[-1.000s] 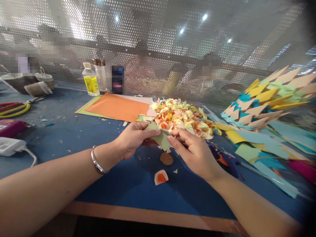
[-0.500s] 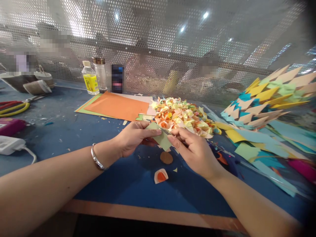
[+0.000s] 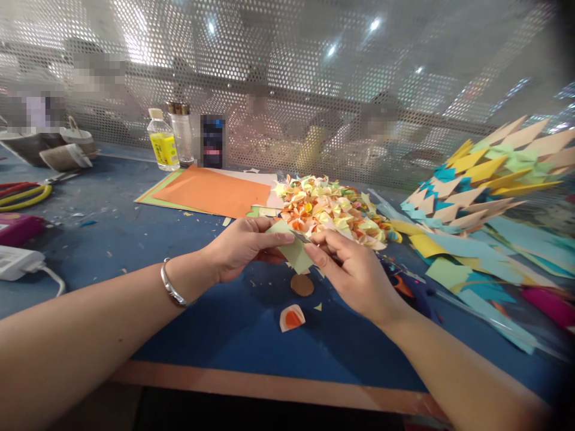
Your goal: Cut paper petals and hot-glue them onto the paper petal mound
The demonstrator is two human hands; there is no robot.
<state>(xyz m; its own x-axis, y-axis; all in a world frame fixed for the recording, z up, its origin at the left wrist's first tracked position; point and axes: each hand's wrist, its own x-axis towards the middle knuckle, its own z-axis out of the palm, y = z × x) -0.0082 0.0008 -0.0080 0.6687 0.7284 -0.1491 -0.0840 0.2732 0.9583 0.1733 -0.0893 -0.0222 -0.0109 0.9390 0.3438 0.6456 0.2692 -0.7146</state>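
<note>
My left hand [image 3: 245,251] pinches a small pale green paper piece [image 3: 296,256] by its left corner, thumb on top. At the paper's upper right edge, my right hand [image 3: 353,266] is closed with thumb and forefinger on a thin grey pointed piece [image 3: 300,237], which lies against the paper; its kind I cannot make out. Below the paper, a round brown disc [image 3: 302,285] rests on the blue table [image 3: 233,353]. Nearer me is a small white and orange folded paper piece [image 3: 291,318]. Just beyond my hands sits a heap of folded paper flowers [image 3: 332,209].
Orange sheets [image 3: 215,191] lie at the back, near a yellow-labelled bottle [image 3: 163,143], a glass jar [image 3: 182,134] and a phone [image 3: 212,142]. Scissors [image 3: 27,197] and a white plug [image 3: 20,263] are left. On the right stand a spiky paper model [image 3: 471,179] and coloured scraps [image 3: 449,274].
The whole view has shifted very slightly. Both hands keep the same hold on the green paper and the grey piece.
</note>
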